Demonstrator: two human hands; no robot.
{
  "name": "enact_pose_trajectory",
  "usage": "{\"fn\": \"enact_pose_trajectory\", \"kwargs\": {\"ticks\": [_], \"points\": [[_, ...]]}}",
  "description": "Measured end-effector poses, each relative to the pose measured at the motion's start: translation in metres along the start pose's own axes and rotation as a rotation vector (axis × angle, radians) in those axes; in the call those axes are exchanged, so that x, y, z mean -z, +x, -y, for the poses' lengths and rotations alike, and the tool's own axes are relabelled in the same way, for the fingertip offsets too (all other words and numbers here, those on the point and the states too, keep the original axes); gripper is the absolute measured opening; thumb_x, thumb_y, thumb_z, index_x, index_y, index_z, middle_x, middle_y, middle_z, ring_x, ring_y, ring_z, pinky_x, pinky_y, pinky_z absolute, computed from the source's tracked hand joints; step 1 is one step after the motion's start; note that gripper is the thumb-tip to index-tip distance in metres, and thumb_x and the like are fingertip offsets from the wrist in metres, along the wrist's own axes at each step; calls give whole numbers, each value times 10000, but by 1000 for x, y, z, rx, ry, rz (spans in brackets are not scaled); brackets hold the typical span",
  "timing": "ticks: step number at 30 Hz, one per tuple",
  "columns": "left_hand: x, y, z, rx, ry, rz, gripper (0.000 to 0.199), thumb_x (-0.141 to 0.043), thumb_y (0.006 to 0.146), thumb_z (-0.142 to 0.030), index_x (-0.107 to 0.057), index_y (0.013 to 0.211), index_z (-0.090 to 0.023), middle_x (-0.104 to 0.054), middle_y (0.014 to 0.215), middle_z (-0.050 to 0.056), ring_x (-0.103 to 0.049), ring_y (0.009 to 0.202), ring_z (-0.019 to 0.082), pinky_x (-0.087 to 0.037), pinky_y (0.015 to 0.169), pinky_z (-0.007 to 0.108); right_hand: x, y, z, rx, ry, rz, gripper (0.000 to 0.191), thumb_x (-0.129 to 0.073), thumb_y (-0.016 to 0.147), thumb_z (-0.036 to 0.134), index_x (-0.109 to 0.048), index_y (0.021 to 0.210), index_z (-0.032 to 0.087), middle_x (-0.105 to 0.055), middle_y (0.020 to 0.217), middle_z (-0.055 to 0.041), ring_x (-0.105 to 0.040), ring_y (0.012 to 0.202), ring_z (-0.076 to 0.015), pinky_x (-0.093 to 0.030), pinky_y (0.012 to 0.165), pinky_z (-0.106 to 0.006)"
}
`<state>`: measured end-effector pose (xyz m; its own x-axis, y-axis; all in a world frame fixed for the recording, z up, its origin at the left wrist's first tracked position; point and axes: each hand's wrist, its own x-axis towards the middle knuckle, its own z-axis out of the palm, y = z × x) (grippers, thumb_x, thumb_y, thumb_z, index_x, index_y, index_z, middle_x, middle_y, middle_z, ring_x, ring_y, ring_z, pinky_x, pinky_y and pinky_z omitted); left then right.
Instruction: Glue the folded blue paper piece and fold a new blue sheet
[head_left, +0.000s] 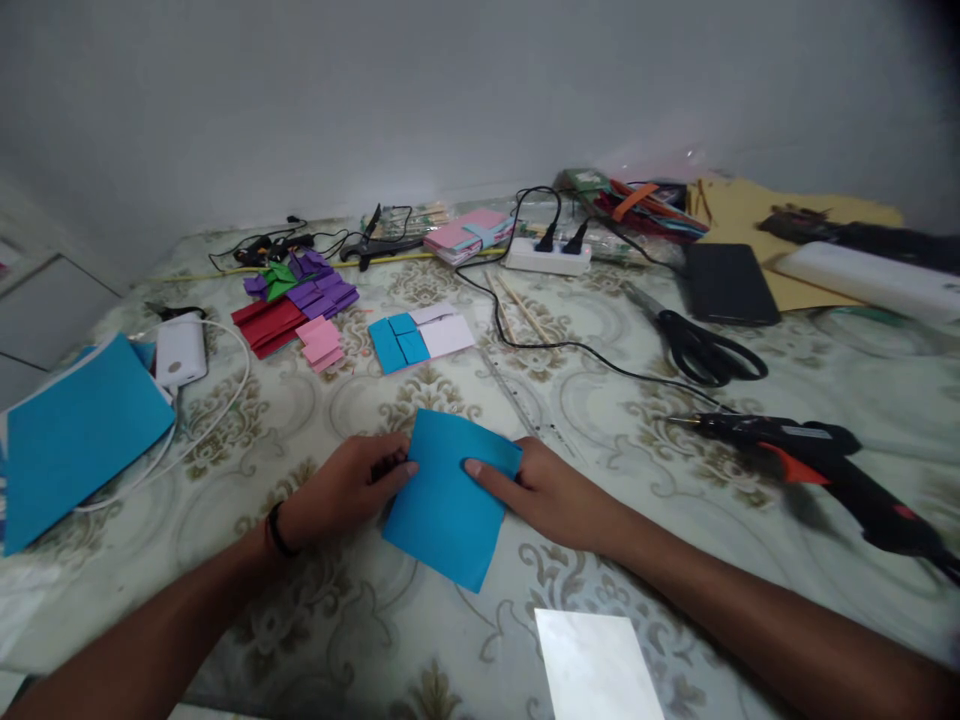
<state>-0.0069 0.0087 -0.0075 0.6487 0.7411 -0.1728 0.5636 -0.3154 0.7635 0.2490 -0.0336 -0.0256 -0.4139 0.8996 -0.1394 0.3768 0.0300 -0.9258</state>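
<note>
A blue sheet of paper [450,510] is held just above the patterned tablecloth, tilted, between both hands. My left hand [371,478] pinches its left edge, thumb on the front. My right hand [525,485] grips its upper right side, with the thumb lying across the front and the other fingers hidden behind. A white paper piece [598,665] lies near the front edge. Beyond the hands, a folded blue piece [399,343] rests beside a folded white piece [446,332]. Folded pink [320,343], red [268,323] and purple [322,290] papers lie further left.
At the right are a glue gun [795,440], black scissors [705,345] and a dark phone-like slab [729,284]. A clear ruler [517,395], sticks and a power strip [549,256] lie ahead. Blue sheets [86,440] and a white power bank [181,350] sit left.
</note>
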Motion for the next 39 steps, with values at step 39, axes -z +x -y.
{"fn": "enact_pose_trajectory", "kwargs": {"ticks": [39], "points": [[0,1,-3,0,6,2,288,-504,1037,-367,-520,815,-184,-501,698,-45,-459,647,122,-345,612,259,1,0,-1,-3,17,7,633,-484,1000,610,-491,527,190,-543,479,9,-426,420,-81,-328,418,-213]]}}
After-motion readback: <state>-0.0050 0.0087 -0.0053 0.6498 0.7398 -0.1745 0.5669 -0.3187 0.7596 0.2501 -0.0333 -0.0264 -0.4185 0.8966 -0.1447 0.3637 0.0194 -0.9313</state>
